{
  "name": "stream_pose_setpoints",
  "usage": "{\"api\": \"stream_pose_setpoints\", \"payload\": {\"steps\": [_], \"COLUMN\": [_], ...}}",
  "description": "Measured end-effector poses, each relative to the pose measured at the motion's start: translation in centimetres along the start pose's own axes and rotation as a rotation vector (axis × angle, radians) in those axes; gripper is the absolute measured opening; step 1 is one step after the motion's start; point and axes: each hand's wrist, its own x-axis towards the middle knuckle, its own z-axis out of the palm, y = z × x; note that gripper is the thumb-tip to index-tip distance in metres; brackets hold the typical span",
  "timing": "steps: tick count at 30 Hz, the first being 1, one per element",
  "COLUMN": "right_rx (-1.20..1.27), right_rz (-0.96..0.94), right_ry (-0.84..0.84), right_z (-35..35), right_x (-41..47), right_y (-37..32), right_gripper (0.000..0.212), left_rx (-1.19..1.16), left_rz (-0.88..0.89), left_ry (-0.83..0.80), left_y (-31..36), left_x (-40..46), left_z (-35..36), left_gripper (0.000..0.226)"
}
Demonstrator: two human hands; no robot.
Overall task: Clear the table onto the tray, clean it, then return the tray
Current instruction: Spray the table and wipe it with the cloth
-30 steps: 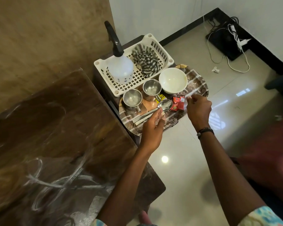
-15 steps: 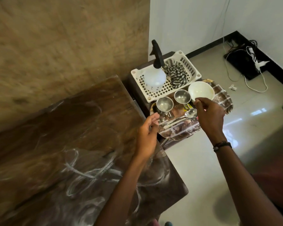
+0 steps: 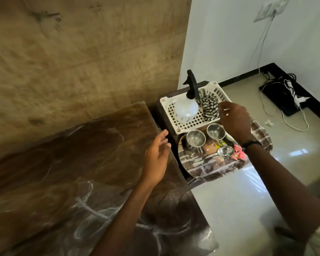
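A brown wooden table (image 3: 81,163) with white smears fills the lower left. To its right a patterned tray (image 3: 211,172) holds two steel cups (image 3: 195,138) (image 3: 215,131), a spoon (image 3: 224,151) and red sachets (image 3: 237,154). Behind the tray stands a white basket (image 3: 185,124) with a spray bottle (image 3: 187,108) and a striped cloth (image 3: 209,106). My right hand (image 3: 233,119) hovers over the basket's right side, fingers apart beside the cloth, hiding the white bowl. Over the table's right edge, my left hand (image 3: 157,161) is open and holds nothing.
Tray and basket rest on a dark low stand (image 3: 166,115) against the wall. A brown wall panel (image 3: 81,61) rises behind the table. On the tiled floor at the right lie white cables (image 3: 292,115) and a black device (image 3: 279,97).
My right hand has moved from the tray up to the basket near the striped cloth. My left hand has drawn back from the tray to the table's edge.
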Motion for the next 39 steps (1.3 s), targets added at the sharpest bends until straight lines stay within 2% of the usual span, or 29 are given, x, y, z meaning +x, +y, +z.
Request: {"api": "stream_pose_setpoints", "payload": {"steps": [6, 10, 14, 16, 19, 23, 25, 28, 32, 39], "right_rx": [-0.143, -0.195, -0.151, -0.137, -0.160, -0.195, -0.206, -0.219, -0.213, -0.183], "right_rz": [-0.127, -0.169, -0.189, -0.195, -0.186, -0.211, -0.223, -0.236, -0.258, -0.311], "right_ry": [-0.343, -0.460, -0.533, -0.566, -0.572, -0.493, -0.479, -0.474, -0.460, -0.382], "right_z": [4.4, 6.6, 8.5, 9.3, 10.1, 10.3, 10.3, 10.2, 9.6, 6.8], "right_x": [6.2, 9.0, 10.6, 11.1, 11.7, 12.0, 12.0, 12.1, 12.4, 11.9], "right_y": [3.2, 4.8, 5.7, 5.8, 5.9, 5.8, 5.7, 5.6, 5.7, 4.5], "right_gripper": [0.053, 0.066, 0.070, 0.070, 0.068, 0.058, 0.055, 0.054, 0.053, 0.060], "left_rx": [-0.023, -0.008, -0.018, -0.005, 0.009, -0.055, -0.058, -0.052, -0.016, 0.005], "left_rz": [0.013, 0.041, 0.016, 0.057, 0.102, 0.086, 0.114, 0.131, 0.141, 0.350], "left_ry": [0.104, 0.204, 0.235, 0.224, 0.245, 0.387, 0.436, 0.461, 0.473, 0.490], "left_y": [0.7, 1.2, 1.3, 1.3, 1.4, 1.6, 1.7, 1.4, 1.3, 4.3], "left_x": [7.9, 13.0, 17.0, 18.3, 19.7, 20.7, 20.9, 21.0, 21.0, 20.4], "left_z": [5.5, 8.2, 9.9, 10.5, 11.5, 12.3, 12.6, 12.9, 12.8, 10.1], "left_gripper": [0.067, 0.090, 0.097, 0.097, 0.089, 0.066, 0.063, 0.061, 0.043, 0.029]}}
